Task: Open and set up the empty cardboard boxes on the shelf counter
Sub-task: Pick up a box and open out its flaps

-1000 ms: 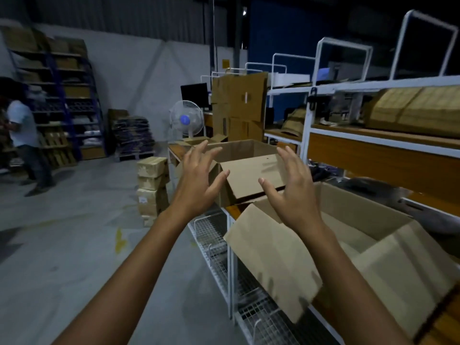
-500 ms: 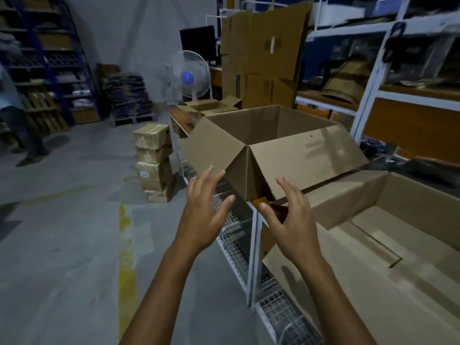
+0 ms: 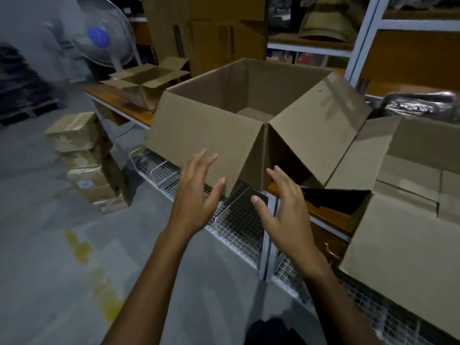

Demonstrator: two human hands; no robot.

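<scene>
A large open cardboard box (image 3: 206, 128) stands on the wooden shelf counter (image 3: 117, 97), its near corner jutting past the counter edge and its flaps folded outward. My left hand (image 3: 196, 192) is spread open just below the box's left front flap, fingertips at the flap's lower edge. My right hand (image 3: 281, 207) is open, fingers apart, under the near corner, touching nothing that I can see. A second open box (image 3: 408, 235) sits to the right, its front flap hanging over the counter edge. A smaller open box (image 3: 146, 82) rests further back on the counter.
Wire mesh baskets (image 3: 239, 227) hang under the counter. A stack of small sealed cartons (image 3: 84, 158) stands on the grey floor at left. A white fan (image 3: 102, 38) and flattened cardboard (image 3: 211, 28) are behind. A dark plastic-wrapped bundle (image 3: 420, 105) lies at the right.
I have stepped closer and look further down; the large box now fills the middle of the view. Both hands stayed open and came up near its front corner.
</scene>
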